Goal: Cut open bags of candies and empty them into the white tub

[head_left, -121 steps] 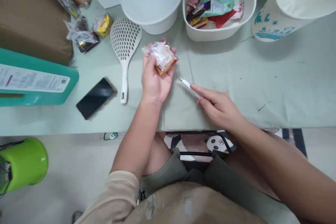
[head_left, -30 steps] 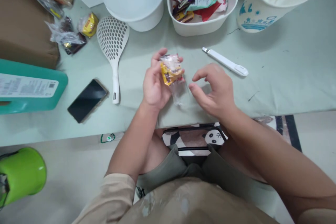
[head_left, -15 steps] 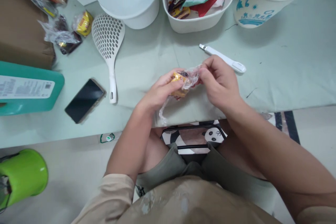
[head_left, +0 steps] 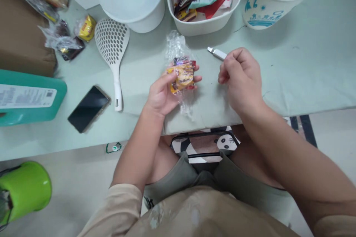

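My left hand (head_left: 164, 94) is closed on a snack bundle (head_left: 182, 76) in yellow and red wrappers, wrapped in clear plastic film. Loose film (head_left: 176, 44) stands up above the bundle, and more hangs below it. My right hand (head_left: 243, 77) is apart from the bundle, its fingers curled; whether anything small is between them is hidden. Beyond that hand lies a white utility knife (head_left: 217, 53), blade end pointing left, its handle covered by the hand.
A white bin (head_left: 207, 27) with several wrapped snacks stands at the back, between a white round tub (head_left: 147, 22) and a patterned paper bucket (head_left: 260, 14). To the left are a slotted skimmer (head_left: 112, 40), a phone (head_left: 89, 109), a green jug (head_left: 59, 92) and wrapped snacks (head_left: 86, 27).
My right hand has let go of the plastic film and moved right, over the knife handle. The bundle has turned in my left hand, and the film now spreads up and down.
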Available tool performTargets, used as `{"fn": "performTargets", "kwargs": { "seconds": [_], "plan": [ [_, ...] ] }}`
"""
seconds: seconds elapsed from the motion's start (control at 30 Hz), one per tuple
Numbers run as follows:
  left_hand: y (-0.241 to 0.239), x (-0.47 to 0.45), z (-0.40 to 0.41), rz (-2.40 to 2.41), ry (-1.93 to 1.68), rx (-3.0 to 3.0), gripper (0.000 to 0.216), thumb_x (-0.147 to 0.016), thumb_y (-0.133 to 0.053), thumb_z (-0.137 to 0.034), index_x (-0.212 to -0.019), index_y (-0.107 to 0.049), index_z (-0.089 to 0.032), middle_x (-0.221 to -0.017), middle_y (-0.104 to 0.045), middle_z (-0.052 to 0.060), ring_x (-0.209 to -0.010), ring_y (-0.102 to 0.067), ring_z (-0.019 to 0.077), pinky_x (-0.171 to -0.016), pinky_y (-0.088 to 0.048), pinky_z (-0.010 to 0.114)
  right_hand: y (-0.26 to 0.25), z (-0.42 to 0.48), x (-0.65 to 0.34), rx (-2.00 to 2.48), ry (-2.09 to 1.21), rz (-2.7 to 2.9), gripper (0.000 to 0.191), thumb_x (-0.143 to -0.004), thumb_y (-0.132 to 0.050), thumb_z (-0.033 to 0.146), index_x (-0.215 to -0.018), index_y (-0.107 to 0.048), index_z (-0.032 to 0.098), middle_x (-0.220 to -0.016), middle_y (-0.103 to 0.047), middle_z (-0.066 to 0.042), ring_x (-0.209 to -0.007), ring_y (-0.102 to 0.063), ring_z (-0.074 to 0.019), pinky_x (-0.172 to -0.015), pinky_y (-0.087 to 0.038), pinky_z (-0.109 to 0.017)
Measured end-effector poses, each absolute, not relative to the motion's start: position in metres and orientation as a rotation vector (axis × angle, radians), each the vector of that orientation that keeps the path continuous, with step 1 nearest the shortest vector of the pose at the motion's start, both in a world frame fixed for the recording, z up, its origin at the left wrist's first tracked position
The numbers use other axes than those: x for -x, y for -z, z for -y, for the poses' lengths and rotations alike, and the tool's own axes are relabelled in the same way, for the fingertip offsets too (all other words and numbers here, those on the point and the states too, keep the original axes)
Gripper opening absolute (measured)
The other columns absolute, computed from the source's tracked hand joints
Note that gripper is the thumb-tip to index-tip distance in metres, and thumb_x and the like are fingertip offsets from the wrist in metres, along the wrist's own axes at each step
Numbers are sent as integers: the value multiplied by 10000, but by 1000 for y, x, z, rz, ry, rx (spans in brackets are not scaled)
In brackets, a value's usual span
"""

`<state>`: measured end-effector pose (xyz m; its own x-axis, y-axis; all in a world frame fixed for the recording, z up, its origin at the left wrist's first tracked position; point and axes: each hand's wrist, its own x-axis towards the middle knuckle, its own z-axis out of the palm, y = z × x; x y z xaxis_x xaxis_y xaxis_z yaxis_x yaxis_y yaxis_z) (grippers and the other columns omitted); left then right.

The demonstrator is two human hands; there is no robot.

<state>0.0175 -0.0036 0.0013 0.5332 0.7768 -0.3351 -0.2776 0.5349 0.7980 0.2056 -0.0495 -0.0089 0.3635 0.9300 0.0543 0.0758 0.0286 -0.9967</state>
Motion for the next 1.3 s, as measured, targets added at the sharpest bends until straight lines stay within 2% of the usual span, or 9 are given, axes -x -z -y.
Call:
{"fn": "performTargets", "kwargs": {
  "seconds": [0.1,0.23,0.47,0.6,0.77,0.93,1.1,1.2,1.3],
  "plan": [
    [0,-31,8,-803,-775,-703,385,-953,-569,-492,-1224,-634,-227,-1345,-711,73,-1372,-640,328,-1094,-568,464,2,57,-198,1382,-834,1148,401,-974,-617,582,-796,-498,243,-645,-517,26,-578,-463,-116,-572,-399,-303],
    [4,-42,18,-752,-786,-681,370,-975,-603,-441,-1269,-632,-219,-1380,-703,69,-1504,-512,321,-1220,-480,478,3,60,-184,1439,-868,1276,413,-864,-755,566,-802,-518,234,-681,-534,32,-613,-476,-121,-603,-393,-303],
    [10,-39,20,-721,-792,-736,384,-951,-669,-449,-1275,-658,-244,-1409,-698,49,-1527,-485,305,-1246,-450,471,8,56,-183,1398,-962,1307,428,-964,-607,574,-737,-518,223,-649,-528,24,-599,-454,-122,-584,-353,-299],
    [15,-33,19,-749,-818,-833,476,-920,-696,-535,-1303,-671,-253,-1425,-691,54,-1520,-489,332,-1240,-450,478,9,56,-185,1424,-918,1251,416,-991,-589,561,-752,-495,232,-651,-522,21,-604,-463,-132,-598,-375,-311],
    [27,-27,21,-695,-766,-1097,564,-890,-721,-588,-1360,-658,-284,-1556,-601,36,-1568,-421,307,-1318,-323,433,11,54,-185,1453,-899,1165,394,-959,-673,470,-707,-496,225,-633,-504,27,-587,-461,-117,-567,-373,-292],
    [23,-27,17,-811,-803,-1050,529,-885,-713,-591,-1307,-669,-276,-1265,-755,45,-1288,-687,309,-1095,-558,441,1,53,-190,1415,-1005,1045,316,-883,-707,232,-639,-508,207,-641,-581,30,-590,-528,-89,-553,-398,-246],
    [4,-27,12,-910,-717,-824,382,-911,-669,-473,-1173,-704,-197,-1014,-775,51,-932,-794,261,-769,-644,358,-5,49,-193,1335,-1289,743,311,-838,-717,262,-634,-489,206,-644,-593,28,-588,-595,-83,-503,-407,-204],
    [4,-31,11,-909,-659,-735,443,-925,-647,-529,-1198,-685,-183,-1072,-777,83,-975,-789,274,-782,-652,368,-3,48,-191,1281,-1426,591,360,-871,-727,400,-690,-475,218,-667,-582,29,-554,-578,-80,-487,-422,-210],
    [14,-36,16,-902,-869,-811,480,-900,-718,-541,-1280,-636,-259,-1187,-759,56,-1164,-742,263,-962,-620,374,0,50,-188,1375,-1319,708,436,-911,-705,525,-690,-487,219,-624,-547,28,-533,-527,-89,-490,-403,-230]
  ]
}}
